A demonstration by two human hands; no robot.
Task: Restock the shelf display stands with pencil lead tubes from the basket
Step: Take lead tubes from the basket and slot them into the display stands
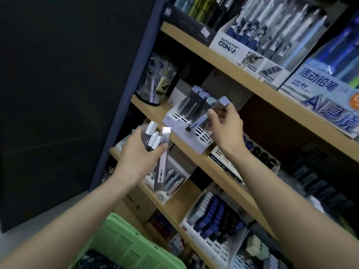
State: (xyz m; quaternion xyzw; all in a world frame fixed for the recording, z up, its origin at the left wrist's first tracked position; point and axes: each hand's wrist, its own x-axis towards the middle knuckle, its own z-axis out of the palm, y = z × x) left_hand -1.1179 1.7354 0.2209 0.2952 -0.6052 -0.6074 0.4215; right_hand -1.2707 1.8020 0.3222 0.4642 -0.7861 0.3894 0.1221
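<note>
1. Right hand (226, 127), centre of the frame: thumb and fingers pinch a lead tube (209, 113) along its sides. The tube is tilted, with its pale cap toward the upper right and its lower end just above the slots of the display stand (180, 131).
2. Display stand, white with rows of slots, resting on the middle shelf board (194, 160). A few dark standing tubes (196, 102) occupy its upper-left rows. The slots nearer the front edge show as open.
3. Left hand (138, 152), left of centre and below the stand: fingers are curled round a bundle of tubes (155, 138). Several white caps point upward, and one long square-section tube extends downward past the thumb. The exact count in the bundle cannot be told.
4. Green basket (124, 245), lower left of the frame, with slotted walls. Dark items lie inside, too blurred to identify.
5. Upper shelf, upper right of the frame: a white pen box (239, 49) filled with upright pens, and beside it a blue pencil box (320, 84).
6. Dark round holder (155, 80), standing at the left end of the middle shelf, apart from the stand.
</note>
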